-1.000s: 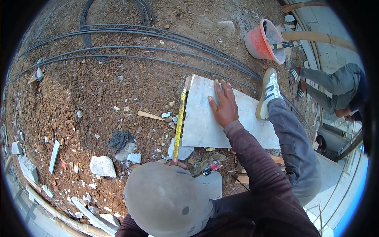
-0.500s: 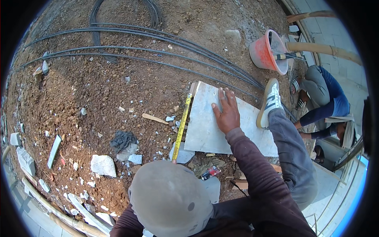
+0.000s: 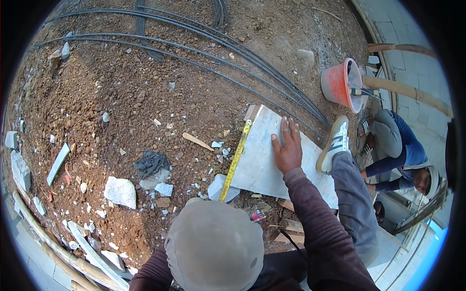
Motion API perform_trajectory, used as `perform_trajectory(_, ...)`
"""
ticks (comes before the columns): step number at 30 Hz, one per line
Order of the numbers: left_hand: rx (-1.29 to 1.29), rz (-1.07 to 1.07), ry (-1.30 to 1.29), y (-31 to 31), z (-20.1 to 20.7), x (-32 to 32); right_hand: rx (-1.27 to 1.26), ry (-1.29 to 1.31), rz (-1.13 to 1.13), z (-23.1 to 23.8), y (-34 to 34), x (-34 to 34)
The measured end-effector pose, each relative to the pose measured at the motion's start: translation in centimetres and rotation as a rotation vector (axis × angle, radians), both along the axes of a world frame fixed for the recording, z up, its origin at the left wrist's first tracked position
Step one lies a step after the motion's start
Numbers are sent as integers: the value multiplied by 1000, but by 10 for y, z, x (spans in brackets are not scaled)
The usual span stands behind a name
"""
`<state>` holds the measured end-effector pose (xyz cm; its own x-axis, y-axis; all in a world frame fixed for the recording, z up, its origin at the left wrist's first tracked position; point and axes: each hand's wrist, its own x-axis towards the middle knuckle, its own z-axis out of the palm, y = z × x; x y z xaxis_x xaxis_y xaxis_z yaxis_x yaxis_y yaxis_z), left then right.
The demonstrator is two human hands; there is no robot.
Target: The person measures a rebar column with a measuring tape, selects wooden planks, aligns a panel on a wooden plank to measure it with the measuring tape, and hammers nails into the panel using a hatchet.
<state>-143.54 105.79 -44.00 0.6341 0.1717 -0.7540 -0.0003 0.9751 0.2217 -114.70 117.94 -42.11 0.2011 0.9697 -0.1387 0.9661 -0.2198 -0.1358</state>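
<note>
A pale grey flat panel [image 3: 257, 160] lies tilted on the ground in front of me. My right hand [image 3: 288, 151] rests flat on its upper face, fingers stretched out and thumb apart. Along the panel's left edge runs the yellow blade of a tape measure [image 3: 236, 160]. Its far end meets a small wooden block [image 3: 252, 112] at the panel's top corner; its near end goes behind the cap [image 3: 213, 247], which also hides my left hand. Only my left sleeve [image 3: 151, 269] shows. My shoe [image 3: 335, 145] presses at the panel's right edge.
Long steel rods [image 3: 194, 51] cross the soil beyond the panel. A red-and-white bucket [image 3: 335, 86] with tools stands at far right, near bamboo poles [image 3: 412, 92] and a crouching co-worker [image 3: 405, 140]. Stone chunks [image 3: 120, 192], wood scraps and a dark crumpled bag [image 3: 151, 164] litter the left.
The view has shifted, so most of the scene sits lower in the picture. My right hand stays flat on the panel, its fingers closer together. The co-worker's head has turned.
</note>
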Motion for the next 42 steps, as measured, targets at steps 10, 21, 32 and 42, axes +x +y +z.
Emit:
perform_trajectory(10, 25, -84, 11, -12, -15, -5, 43, 33, -5, -2, 1, 1)
perform_trajectory(21, 30, -78, 21, -6, -10, 0, 47, 10, 4, -3, 0, -1)
perform_trajectory(32, 4, -53, 36, -8, -10, 2, 38, 14, -6, -2, 0, 0)
perform_trajectory(42, -24, -80, 22, -4, -6, 2, 15, -3, -15, 0, 1, 2)
